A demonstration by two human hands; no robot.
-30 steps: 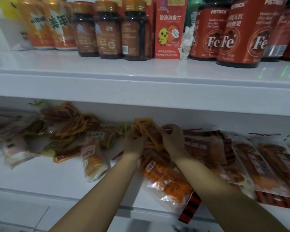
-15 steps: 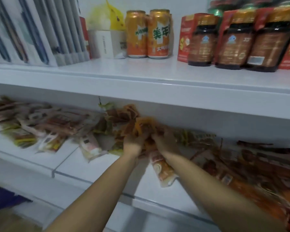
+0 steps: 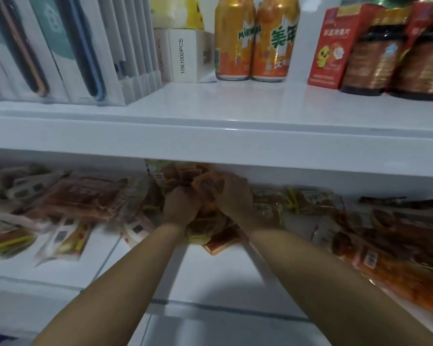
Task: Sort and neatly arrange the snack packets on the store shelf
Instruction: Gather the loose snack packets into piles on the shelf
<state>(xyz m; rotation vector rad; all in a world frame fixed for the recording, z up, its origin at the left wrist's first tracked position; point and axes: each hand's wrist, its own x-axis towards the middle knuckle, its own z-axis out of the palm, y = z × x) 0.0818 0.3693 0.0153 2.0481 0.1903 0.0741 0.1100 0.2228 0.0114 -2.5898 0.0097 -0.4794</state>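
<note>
The white shelf board [image 3: 235, 116] is smooth and shiny. The orange snack packets [image 3: 85, 198] are crinkly, shiny clear plastic. The two orange metal cans [image 3: 255, 41] gleam. The white paper box [image 3: 185, 56] looks matt.

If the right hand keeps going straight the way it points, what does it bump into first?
Probably more snacks. The right hand already grips a bunch of orange snack packets and points into the lower shelf; past them seems to be the shelf's white back wall, though depth is unclear.
</note>
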